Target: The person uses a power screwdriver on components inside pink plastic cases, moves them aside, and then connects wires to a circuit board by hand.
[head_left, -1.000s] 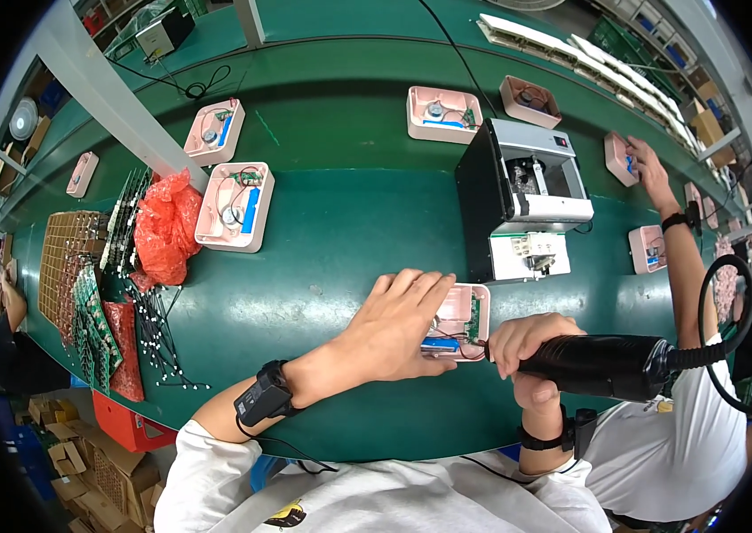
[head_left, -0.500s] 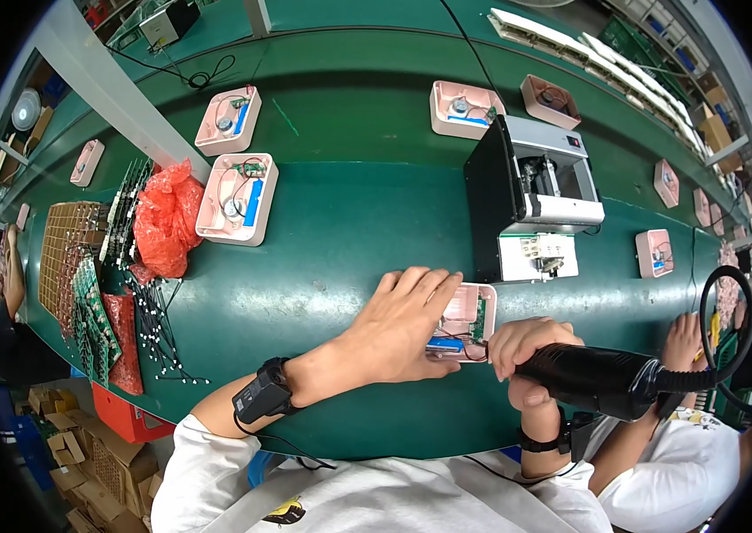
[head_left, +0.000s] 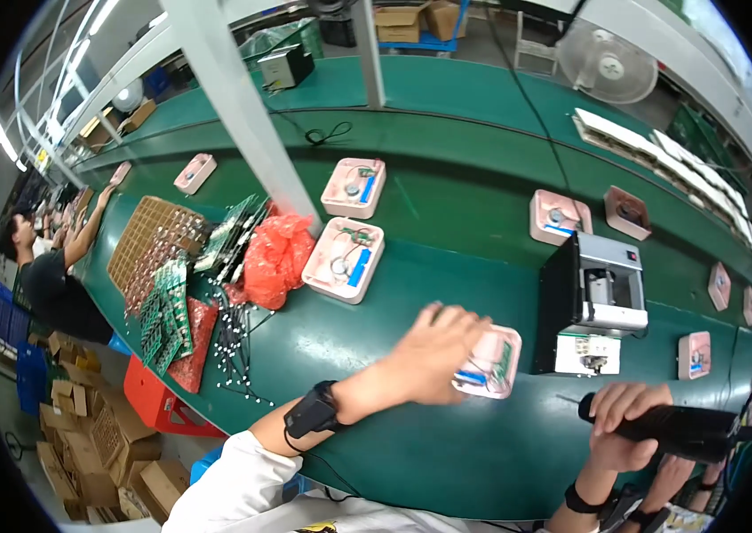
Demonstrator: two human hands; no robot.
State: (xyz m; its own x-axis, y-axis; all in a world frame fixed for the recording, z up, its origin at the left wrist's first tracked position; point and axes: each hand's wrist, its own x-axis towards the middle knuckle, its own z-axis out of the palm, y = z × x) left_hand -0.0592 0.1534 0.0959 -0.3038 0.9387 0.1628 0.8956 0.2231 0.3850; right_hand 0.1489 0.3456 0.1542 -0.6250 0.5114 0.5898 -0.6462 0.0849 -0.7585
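Observation:
My left hand [head_left: 433,355] grips a small pink plastic housing [head_left: 511,338] by its left side, on or just over the green bench. A green circuit board and a blue battery cell show inside it; the fingers cover its left part. To the right, clear of the housing, my right hand [head_left: 626,417] is wrapped round a black corded electric screwdriver [head_left: 691,433]. Its thin bit points left, toward the housing. Just beyond and between the hands stands a black and silver screw feeder [head_left: 605,306].
Two pink housings with wired parts stand left of centre, the nearer one [head_left: 345,260] by a red plastic bag [head_left: 276,262]. Circuit boards [head_left: 163,315] and black wires [head_left: 234,346] lie at the left. More housings line the belt [head_left: 456,195]. A co-worker [head_left: 60,275] sits far left.
My right hand has drawn the screwdriver away from the housing, to the right. My left hand still holds the housing. The whole view has swung left and up.

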